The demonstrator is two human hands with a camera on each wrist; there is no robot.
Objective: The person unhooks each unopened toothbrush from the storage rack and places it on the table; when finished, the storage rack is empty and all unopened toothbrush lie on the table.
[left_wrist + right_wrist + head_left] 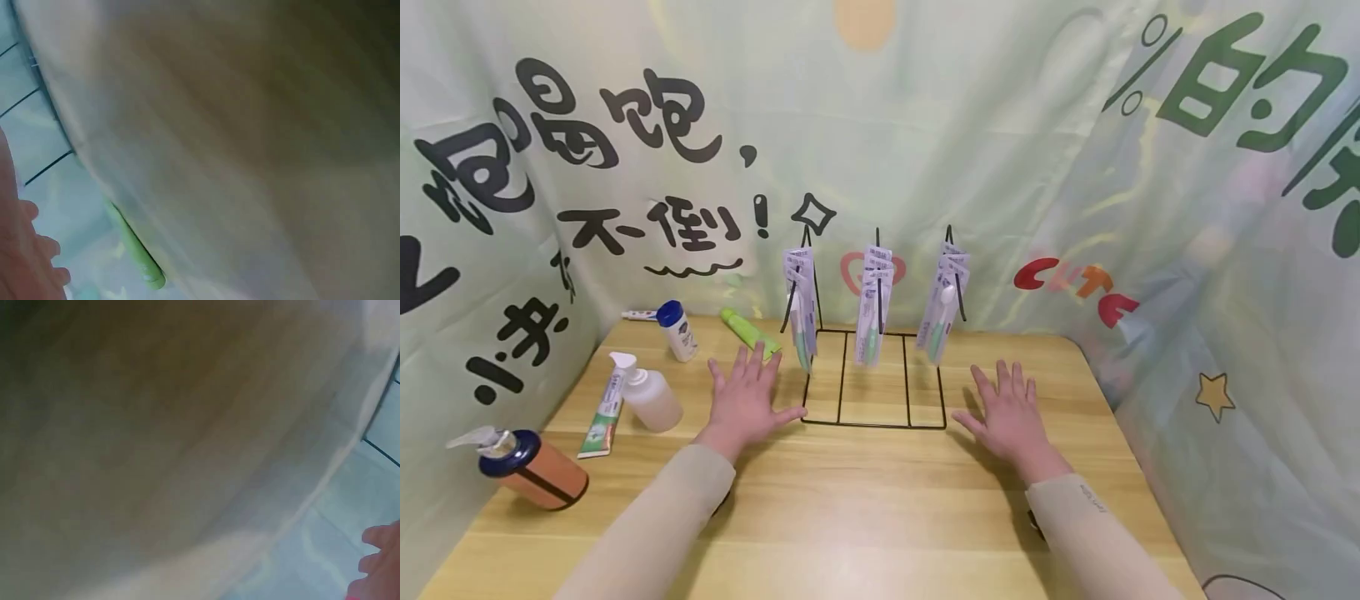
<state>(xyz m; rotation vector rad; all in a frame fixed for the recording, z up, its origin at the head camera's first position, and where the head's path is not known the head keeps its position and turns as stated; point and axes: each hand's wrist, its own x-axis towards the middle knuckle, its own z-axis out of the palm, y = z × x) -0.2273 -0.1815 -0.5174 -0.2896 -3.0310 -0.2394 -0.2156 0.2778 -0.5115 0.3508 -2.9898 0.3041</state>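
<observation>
Both hands lie flat on the wooden table point(880, 500), fingers spread, holding nothing. My left hand point(747, 400) rests just left of a black wire rack point(874, 412); its thumb points at the rack's front left corner. My right hand point(1009, 412) rests just right of the rack. Three groups of packaged toothbrushes point(874, 304) hang from the rack's hooks. A green tube point(749, 333) lies behind the left hand and also appears in the left wrist view as the green tube point(137, 253). Both wrist views are blurred; only fingertips point(44, 247) and fingertips point(378, 550) show at their edges.
On the left stand a clear pump bottle point(647, 396), a white bottle with blue cap point(676, 331) and an orange pump bottle point(527, 467) lying tilted. A toothpaste tube point(604, 412) lies beside them. Printed fabric walls point(1075, 167) close in the table on three sides.
</observation>
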